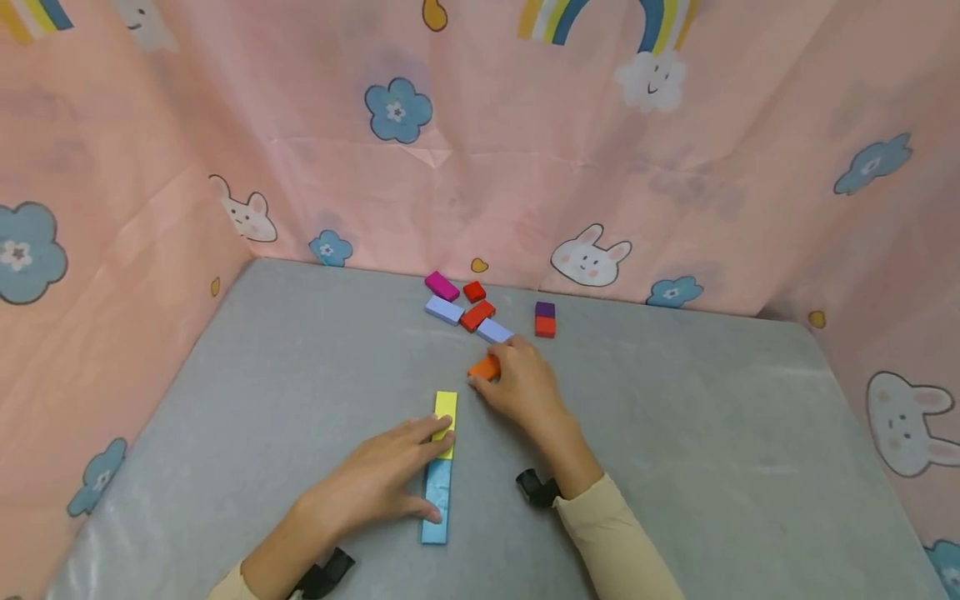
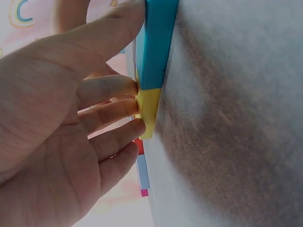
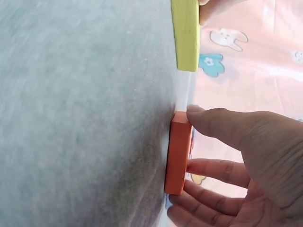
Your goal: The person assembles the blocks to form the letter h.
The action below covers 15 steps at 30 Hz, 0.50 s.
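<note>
A yellow block (image 1: 446,404) and a light blue block (image 1: 437,500) lie end to end in a straight line on the grey table. My left hand (image 1: 375,475) rests on them, fingertips on the yellow block and thumb on the blue one; in the left wrist view its fingers (image 2: 113,135) look fairly straight. Farther back, my right hand (image 1: 525,387) pinches an orange block (image 1: 483,367) lying on the table. The right wrist view shows the thumb at the near end of this orange block (image 3: 179,156) and fingers by its far part. A gap separates the orange and yellow blocks.
Behind the right hand lie a magenta block (image 1: 442,286), two pale lavender blocks, one of them (image 1: 444,310) farther left, and two red blocks. A purple block (image 1: 545,309) touches another red block (image 1: 545,327). Pink patterned cloth (image 1: 495,192) walls the table's back and sides.
</note>
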{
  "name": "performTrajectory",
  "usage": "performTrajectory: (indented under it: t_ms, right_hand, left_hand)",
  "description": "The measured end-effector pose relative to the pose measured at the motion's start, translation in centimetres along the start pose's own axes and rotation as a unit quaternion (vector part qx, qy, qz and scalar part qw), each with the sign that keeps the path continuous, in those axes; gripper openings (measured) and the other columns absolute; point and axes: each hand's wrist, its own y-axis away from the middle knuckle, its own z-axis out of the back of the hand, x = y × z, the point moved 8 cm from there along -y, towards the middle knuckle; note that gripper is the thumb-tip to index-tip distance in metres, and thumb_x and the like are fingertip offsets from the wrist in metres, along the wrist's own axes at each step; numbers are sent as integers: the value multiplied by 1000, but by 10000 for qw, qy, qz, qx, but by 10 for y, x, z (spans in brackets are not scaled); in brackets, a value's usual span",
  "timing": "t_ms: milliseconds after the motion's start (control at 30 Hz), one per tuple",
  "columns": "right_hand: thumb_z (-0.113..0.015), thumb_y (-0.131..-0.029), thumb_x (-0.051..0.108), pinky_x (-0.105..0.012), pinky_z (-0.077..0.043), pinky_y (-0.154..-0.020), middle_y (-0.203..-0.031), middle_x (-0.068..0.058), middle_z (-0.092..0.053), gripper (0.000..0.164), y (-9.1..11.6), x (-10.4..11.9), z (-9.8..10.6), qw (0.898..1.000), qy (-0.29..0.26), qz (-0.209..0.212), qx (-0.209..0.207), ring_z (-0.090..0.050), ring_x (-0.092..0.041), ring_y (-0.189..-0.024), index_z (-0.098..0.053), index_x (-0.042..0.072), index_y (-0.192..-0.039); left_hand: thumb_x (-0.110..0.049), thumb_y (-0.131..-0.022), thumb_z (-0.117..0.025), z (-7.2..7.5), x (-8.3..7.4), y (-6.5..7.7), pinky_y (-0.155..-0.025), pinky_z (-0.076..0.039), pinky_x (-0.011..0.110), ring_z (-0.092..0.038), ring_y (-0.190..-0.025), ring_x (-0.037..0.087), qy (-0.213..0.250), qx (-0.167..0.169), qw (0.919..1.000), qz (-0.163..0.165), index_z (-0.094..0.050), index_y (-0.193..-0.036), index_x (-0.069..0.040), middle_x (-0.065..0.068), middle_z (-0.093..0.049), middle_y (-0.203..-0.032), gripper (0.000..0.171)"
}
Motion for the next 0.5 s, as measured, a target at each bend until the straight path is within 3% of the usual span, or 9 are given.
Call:
performTrajectory:
  t_ms: [267, 500]
  right_hand:
    - [-86, -89, 34, -35, -58, -78, -107, -14, -69, 45, -2, 3, 2, 9994, -118, 290, -136, -60, -25, -95, -78, 5, -122]
    - [-83, -91, 37, -40, -61, -91, -116, -10, -73, 50, -13, 10, 4, 9939, -651, 888, 69, -64, -25, -103, -75, 6, -130]
  left_hand:
    - [-44, -76, -94, 1, 2, 1, -121, -47, 53, -46, -154, 32, 67, 55, 9999, 72, -57, -153, -11, 10, -45, -167, 92]
    - [-46, -76, -93, -1, 3, 1, -122, -46, 52, -45, -155, 31, 19, 103, 9999, 12, -57, -154, -11, 8, -45, -168, 92]
